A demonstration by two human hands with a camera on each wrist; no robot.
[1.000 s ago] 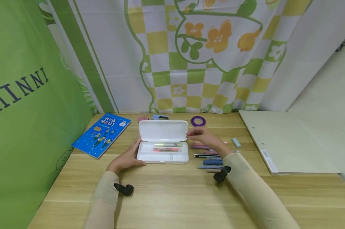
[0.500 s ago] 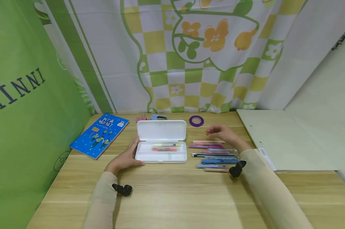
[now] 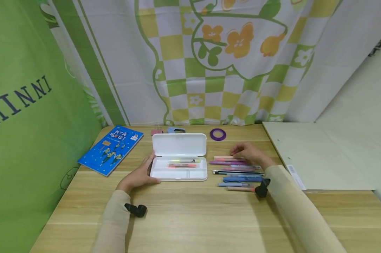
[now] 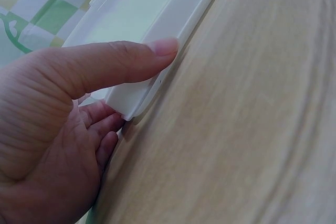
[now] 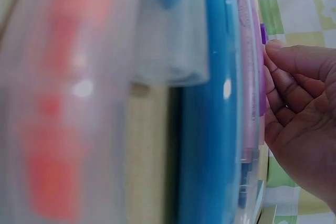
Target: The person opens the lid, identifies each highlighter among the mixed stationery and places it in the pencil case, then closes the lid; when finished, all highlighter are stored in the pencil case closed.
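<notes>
A white pencil case lies with its lid raised; a few pens with yellow and red parts are inside. My left hand holds the case at its left end, thumb along the front edge and fingers around the side. To the right of the case, several pens and a black pencil form a row. My right hand is at the far end of that row, thumb and fingertips pinching at a peach-coloured pen. Close pens, one of them blue, partly cover that pen in the right wrist view.
A blue book lies at the left. Behind the case are a pink binder clip, a light-blue object and a roll of purple tape. A large pale folder lies at the right; a checked curtain hangs at the back.
My right hand has moved right from beside the case's lid to the row of pens, then lowered to the farthest one. My left hand stays on the case.
</notes>
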